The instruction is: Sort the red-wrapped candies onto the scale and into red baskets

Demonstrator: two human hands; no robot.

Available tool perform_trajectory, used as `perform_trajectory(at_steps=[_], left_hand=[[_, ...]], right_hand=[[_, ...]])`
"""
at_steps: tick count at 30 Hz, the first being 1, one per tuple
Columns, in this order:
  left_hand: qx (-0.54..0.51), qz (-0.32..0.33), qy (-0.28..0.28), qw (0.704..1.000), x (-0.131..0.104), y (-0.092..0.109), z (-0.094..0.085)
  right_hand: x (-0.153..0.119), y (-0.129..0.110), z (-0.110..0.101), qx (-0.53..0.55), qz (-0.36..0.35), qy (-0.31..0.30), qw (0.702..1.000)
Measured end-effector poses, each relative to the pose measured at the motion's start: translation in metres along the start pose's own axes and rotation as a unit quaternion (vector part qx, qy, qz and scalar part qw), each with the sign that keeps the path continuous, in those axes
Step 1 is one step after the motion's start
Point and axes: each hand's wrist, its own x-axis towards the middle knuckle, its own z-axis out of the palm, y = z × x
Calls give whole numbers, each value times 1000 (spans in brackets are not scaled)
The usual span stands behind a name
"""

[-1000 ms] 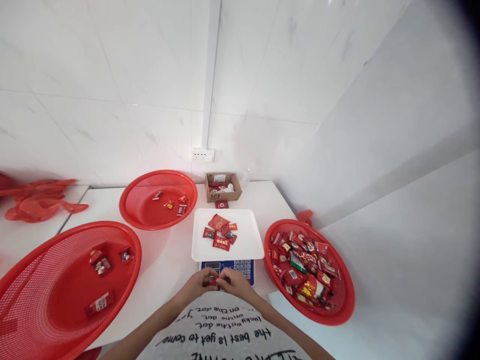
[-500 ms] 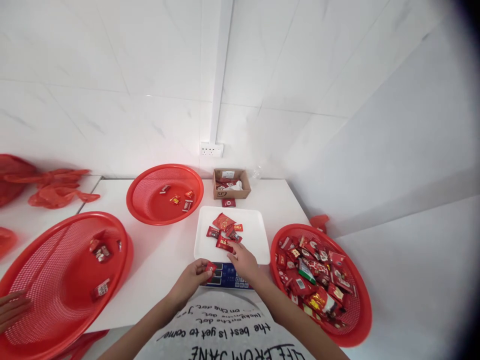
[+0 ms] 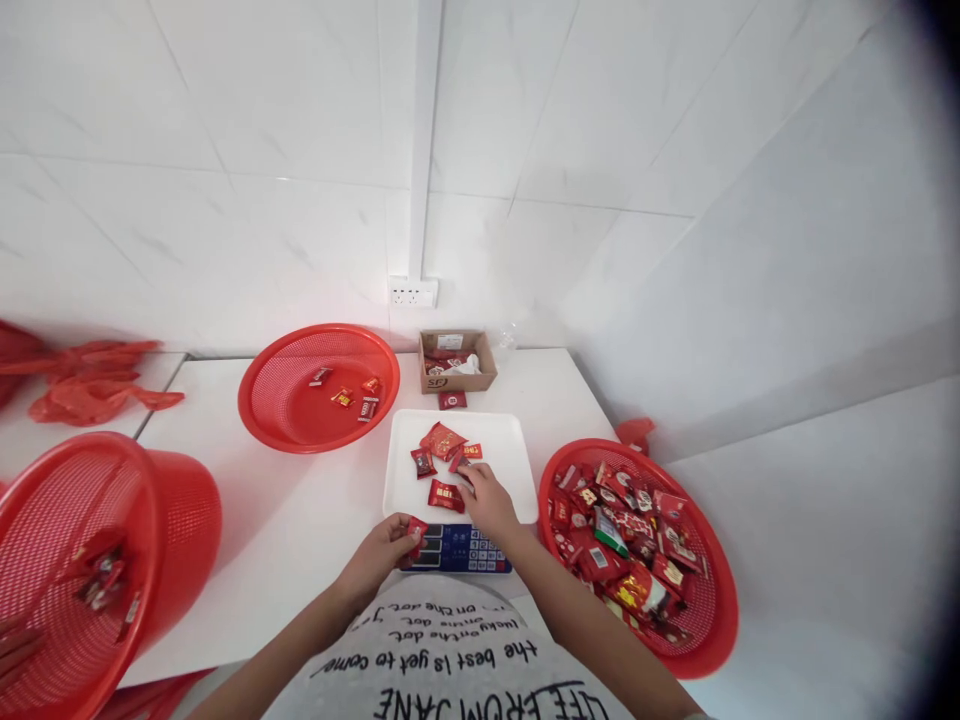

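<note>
My left hand (image 3: 381, 553) pinches a small red snack packet (image 3: 416, 530) at the front left of the scale's blue keypad panel (image 3: 457, 548). Over the white weighing tray (image 3: 510, 440), the fingers of my right hand (image 3: 487, 500) close on another small red packet (image 3: 459, 459), partly hidden by the fingertips. Lying beside it on the tray are a larger red packet (image 3: 442, 441), a dark red one (image 3: 422, 462) and a red one with gold print (image 3: 445, 495).
On the right stands a red basket (image 3: 721, 600) full of packets. Another red basket (image 3: 259, 400), holding a few packets, is at the back left. A co-worker's hand (image 3: 16, 648) reaches into a tilted basket (image 3: 184, 540). A carton (image 3: 450, 383) sits behind the scale.
My right hand has shifted slightly from the gold-printed packet to the packet behind it. The co-worker's basket has tipped and moved left. My left hand still holds its packet.
</note>
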Motion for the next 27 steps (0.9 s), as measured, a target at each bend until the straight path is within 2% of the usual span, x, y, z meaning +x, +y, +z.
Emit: perform_trajectory(at_steps=[7,18,24,27], left_hand=[[12,-11,-8,1000,3,0,2],[57,-15,-26,998,2,-5,-1],[73,-24,-34,996,-1,2,3],[72,-25,-35,997,-2,3,4]], right_hand=[[11,8,-3,-57,37,-12,998],[-14,25,-2,-24,133,21,991],[-19,28,-2,15,114,44,992],[-11,24,-3,59,50,64,995]])
